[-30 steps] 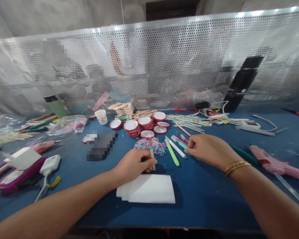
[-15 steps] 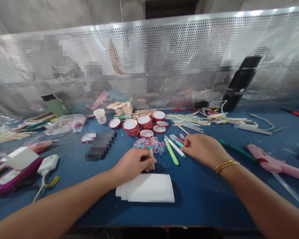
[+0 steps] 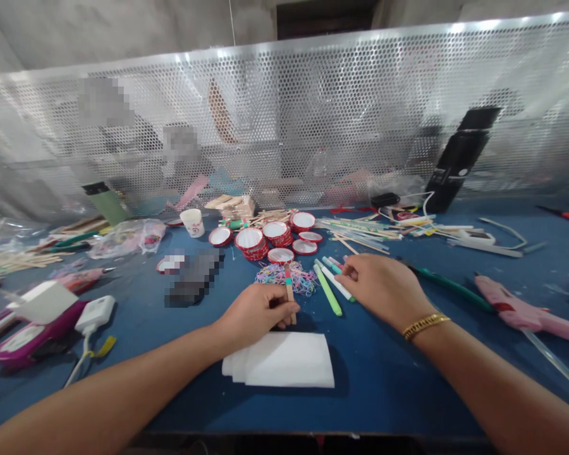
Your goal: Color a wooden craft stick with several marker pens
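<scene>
A wooden craft stick (image 3: 289,291) with red and green bands near its top stands upright in the pinch of my left hand (image 3: 265,311). Just below that hand lies folded white paper (image 3: 289,360). My right hand (image 3: 384,287), with a gold bracelet (image 3: 425,325) at its wrist, is closed over the far ends of several markers. Its fingertips hide whatever they may grip. A light green marker (image 3: 329,289) and a white marker with a green tip (image 3: 336,282) lie beside its fingers. Behind the stick is a tangle of pastel elastic loops (image 3: 306,278).
Red-rimmed round pieces (image 3: 250,240) are stacked mid-table. A blurred dark object (image 3: 194,278) and a paper cup (image 3: 192,223) are to the left. At right lie a pink glue gun (image 3: 507,303) and a green-handled tool (image 3: 450,287). A perforated metal screen (image 3: 303,126) closes the back.
My right hand has shifted slightly left and now covers more of the marker ends. The left hand still holds the craft stick in much the same place.
</scene>
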Demonstrator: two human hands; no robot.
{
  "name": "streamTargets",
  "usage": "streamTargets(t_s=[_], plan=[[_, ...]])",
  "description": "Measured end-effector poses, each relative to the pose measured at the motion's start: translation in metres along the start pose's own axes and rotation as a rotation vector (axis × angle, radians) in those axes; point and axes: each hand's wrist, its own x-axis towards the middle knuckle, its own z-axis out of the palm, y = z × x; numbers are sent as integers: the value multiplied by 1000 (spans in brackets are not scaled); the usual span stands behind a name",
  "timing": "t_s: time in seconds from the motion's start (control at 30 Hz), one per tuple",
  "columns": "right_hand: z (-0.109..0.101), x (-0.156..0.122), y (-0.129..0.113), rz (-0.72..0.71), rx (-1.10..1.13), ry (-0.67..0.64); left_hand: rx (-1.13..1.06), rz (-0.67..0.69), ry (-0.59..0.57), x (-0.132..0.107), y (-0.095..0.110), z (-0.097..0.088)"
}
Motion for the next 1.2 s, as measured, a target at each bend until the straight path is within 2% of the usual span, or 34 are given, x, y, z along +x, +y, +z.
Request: streamTargets(t_s=[0.13, 0.23, 0.43, 0.53, 0.67, 0.77, 0.87, 1.07, 1.2], plan=[[3, -3, -7, -26, -63, -103, 23, 16, 2, 0, 1, 0], [5, -3, -9, -33, -91, -130, 30, 30, -5, 0, 1, 0], [3, -3, -8, 7, -101, -95, 22, 18, -2, 0, 1, 0], [-1, -3, -7, 17, -41, -9, -3, 2, 50, -1, 6, 0], [-6, -4, -10, -142, 143, 119, -208, 22, 260, -2, 14, 0], [-7, -8, -17, -272, 238, 106, -360, 90, 386, -2, 15, 0], [-5, -11, -22, -341, 276, 97, -382, 117, 481, -2, 13, 0], [-2, -14, -24, -430, 275, 112, -223, 101, 450, -1, 13, -2], [-2, -13, -24, -448, 266, 101, -209, 76, 429, 0, 11, -2]])
